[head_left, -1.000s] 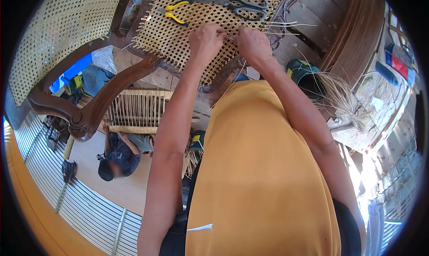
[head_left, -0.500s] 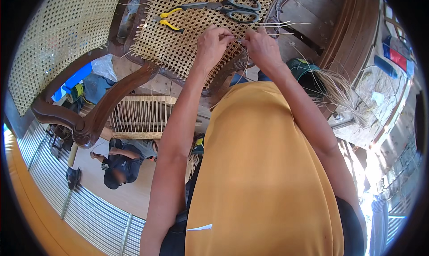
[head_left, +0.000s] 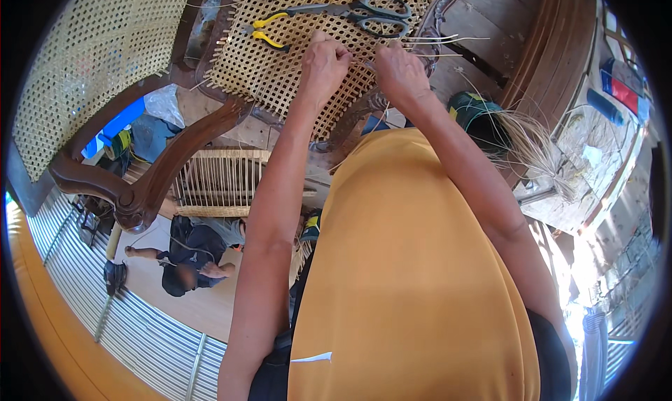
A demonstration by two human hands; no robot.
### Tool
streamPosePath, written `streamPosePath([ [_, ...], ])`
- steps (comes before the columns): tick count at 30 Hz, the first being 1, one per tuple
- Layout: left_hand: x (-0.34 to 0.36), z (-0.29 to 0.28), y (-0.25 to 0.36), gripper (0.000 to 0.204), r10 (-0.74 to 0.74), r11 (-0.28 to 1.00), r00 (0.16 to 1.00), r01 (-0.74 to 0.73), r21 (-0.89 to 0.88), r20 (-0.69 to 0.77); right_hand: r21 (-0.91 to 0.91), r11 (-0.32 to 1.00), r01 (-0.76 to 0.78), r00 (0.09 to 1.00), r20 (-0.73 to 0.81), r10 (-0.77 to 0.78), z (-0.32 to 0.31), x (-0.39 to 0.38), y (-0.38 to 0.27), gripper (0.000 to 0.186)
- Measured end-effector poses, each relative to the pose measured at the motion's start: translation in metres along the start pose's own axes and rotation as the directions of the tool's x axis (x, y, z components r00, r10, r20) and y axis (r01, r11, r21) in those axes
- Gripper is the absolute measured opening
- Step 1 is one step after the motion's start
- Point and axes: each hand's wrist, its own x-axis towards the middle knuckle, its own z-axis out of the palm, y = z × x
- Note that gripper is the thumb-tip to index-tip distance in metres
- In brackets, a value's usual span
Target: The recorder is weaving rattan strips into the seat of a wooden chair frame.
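Note:
A woven cane seat (head_left: 269, 72) in a carved dark wood chair frame (head_left: 437, 23) lies in front of me. My left hand (head_left: 325, 64) is over the seat's near half, thumb and fingers pinched together. Close by on its right, above the near right edge, my right hand (head_left: 402, 73) is also closed. A thin cane strand (head_left: 362, 63) seems to run between both hands; its ends are hidden by the fingers. Several loose cane strands (head_left: 462, 38) stick out beyond the right hand. Scissors (head_left: 381, 16) with dark handles and yellow-handled pliers (head_left: 269, 33) rest on the weave.
A cane chair back (head_left: 98, 58) rises at left beside a curved wooden arm (head_left: 182, 149). Right of me, a green container (head_left: 483, 117) stands near a bundle of cane strands (head_left: 535, 145). A co-worker (head_left: 196, 254) sits lower left near a partly strung panel (head_left: 220, 180).
Both my hands have shifted slightly left, the right hand turning a little with its fingers more hidden. The co-worker's hands have spread apart, drawing out a strand.

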Motion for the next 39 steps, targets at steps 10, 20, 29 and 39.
streamPosePath([
  [10,-0.009,0.014,0.01,0.013,0.041,0.999,0.999,-0.041,-0.005,0.019,0.099,0.982,-0.159,0.984,0.101,0.149,0.012,0.008,0.011,0.023],
  [20,-0.016,0.031,0.026,0.008,0.218,0.969,0.937,-0.175,0.172,-0.274,-0.09,0.984,-0.152,0.986,0.057,0.157,-0.053,-0.011,0.046,0.037],
  [29,-0.006,0.028,0.025,0.012,-0.049,0.986,0.999,0.047,-0.158,-0.01,0.097,0.985,-0.145,0.987,-0.057,0.151,-0.013,-0.012,0.027,0.017],
  [39,0.003,0.022,0.02,0.008,-0.074,0.996,0.996,0.076,0.036,-0.057,0.057,0.989,-0.134,0.99,-0.035,0.136,0.001,-0.002,0.009,0.021],
])
